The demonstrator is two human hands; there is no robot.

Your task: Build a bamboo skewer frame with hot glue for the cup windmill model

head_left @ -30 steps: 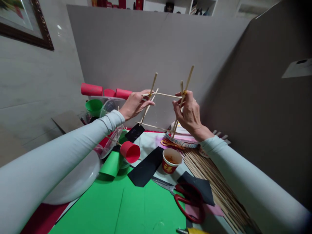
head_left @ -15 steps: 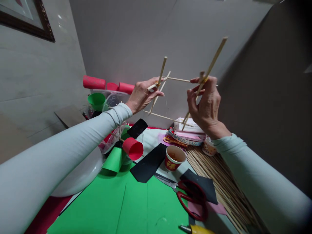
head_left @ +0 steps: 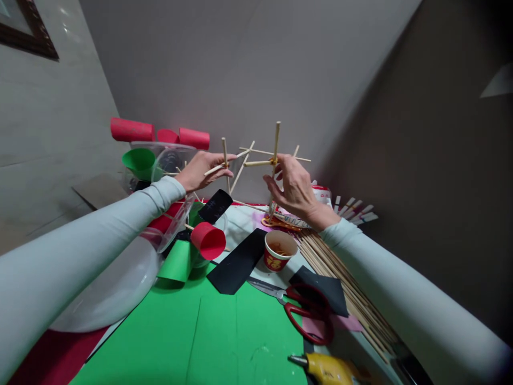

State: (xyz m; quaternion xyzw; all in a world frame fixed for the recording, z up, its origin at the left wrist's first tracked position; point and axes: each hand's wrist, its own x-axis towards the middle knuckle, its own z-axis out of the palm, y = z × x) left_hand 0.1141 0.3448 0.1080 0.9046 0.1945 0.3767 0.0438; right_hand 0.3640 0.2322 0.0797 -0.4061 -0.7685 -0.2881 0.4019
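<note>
Thumb to fingertips, the left hand (head_left: 206, 168) pinches one corner of a pale stick frame (head_left: 277, 138), held aloft before a grey panel (head_left: 240, 64), its thin sticks jutting past the corners, a black card (head_left: 215, 207) near its lower left; at a yellowish joint, the right hand (head_left: 297, 186) curls its fingers, thumb slightly parted, firmness of grip impossible to tell; open air lies above the frame and rightward toward a dark side wall (head_left: 436, 176)

You could read a gold 福 (head_left: 274, 261) on the red cup (head_left: 285, 260); faint marks (head_left: 217, 202) on the small black card (head_left: 220, 207) were illegible.
</note>
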